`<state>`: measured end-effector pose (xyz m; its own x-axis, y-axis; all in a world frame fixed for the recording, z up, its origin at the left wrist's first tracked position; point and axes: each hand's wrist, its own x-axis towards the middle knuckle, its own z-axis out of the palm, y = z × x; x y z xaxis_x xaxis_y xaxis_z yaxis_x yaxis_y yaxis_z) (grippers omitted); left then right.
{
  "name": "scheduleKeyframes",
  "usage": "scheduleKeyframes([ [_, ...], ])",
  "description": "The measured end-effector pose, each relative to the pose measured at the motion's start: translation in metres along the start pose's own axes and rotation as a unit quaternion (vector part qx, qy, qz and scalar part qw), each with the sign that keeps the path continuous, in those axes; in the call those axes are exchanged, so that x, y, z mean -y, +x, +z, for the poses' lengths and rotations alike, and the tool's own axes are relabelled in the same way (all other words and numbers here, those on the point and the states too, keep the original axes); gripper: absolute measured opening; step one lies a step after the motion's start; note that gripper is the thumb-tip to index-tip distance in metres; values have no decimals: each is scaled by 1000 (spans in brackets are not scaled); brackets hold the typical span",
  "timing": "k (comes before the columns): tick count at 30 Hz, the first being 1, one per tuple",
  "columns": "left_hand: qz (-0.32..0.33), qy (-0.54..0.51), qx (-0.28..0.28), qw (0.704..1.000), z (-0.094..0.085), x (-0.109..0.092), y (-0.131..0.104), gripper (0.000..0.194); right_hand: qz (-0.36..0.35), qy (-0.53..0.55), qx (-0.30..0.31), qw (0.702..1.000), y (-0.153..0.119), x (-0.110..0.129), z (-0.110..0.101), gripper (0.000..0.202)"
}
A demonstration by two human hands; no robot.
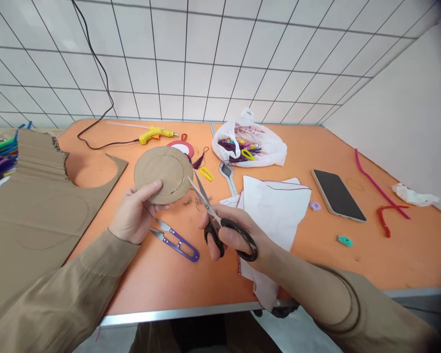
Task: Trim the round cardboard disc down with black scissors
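Observation:
My left hand [139, 208] grips a round cardboard disc [163, 171] by its lower left edge, thumb on top and fingers beneath. A drawn circle runs inside the disc's rim. In my right hand [238, 230] are black-handled scissors [208, 206], their blades parted and the tips at the disc's right edge. Purple thread snips [176, 244] lie on the table below the disc. Close behind the disc are a red and white round piece [183, 147], a dark purple tassel [201, 159] and a yellow clip [207, 173].
A cut cardboard sheet [51, 206] covers the left side. Behind stand a corded yellow glue gun [154, 134] and a white plastic bag [268, 147] of threads. White cloth [275, 206], a phone [338, 195], red pipe cleaners [385, 223] and a teal bobbin-like piece [344, 240] lie to the right.

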<state>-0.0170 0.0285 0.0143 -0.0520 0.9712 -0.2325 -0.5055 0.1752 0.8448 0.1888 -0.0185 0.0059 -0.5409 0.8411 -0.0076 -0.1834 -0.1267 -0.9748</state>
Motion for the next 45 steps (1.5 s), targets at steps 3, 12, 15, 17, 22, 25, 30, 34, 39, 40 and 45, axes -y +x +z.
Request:
scheduleKeyframes([
  [3,6,4,5,1000,0,1,0,13,14,13,6,1000,1,0,1,43],
  [12,38,14,19,999,0,4,-1,11,67,55,17,996,2,-1,2,45],
  [15,33,10,26,999,0,5,-2,11,60,51,9,997,2,-1,2,43],
  [17,22,6,29,999,0,6,-2,10,54,43,6,998,3,-1,2,43],
  [22,-1,-14,41,999,3,10,-6,12,32,33,-5,999,2,-2,3,43],
  [25,-18,-30,45,998,5,11,-10,15,22,13,-15,1000,2,-2,5,44],
  [30,-33,-39,41,998,8,13,-14,23,31,-12,-23,999,4,-3,5,53],
  [34,-29,-28,43,998,9,13,-15,36,24,-17,-24,999,4,-5,4,51],
  [39,-28,-18,50,998,7,14,-15,50,23,-17,-28,999,3,-5,5,49],
  [40,-25,-17,53,998,7,14,-15,51,23,-18,-27,999,3,-4,5,49],
  [45,-19,-5,49,999,5,16,-15,46,33,-25,-45,998,4,-4,6,48],
])
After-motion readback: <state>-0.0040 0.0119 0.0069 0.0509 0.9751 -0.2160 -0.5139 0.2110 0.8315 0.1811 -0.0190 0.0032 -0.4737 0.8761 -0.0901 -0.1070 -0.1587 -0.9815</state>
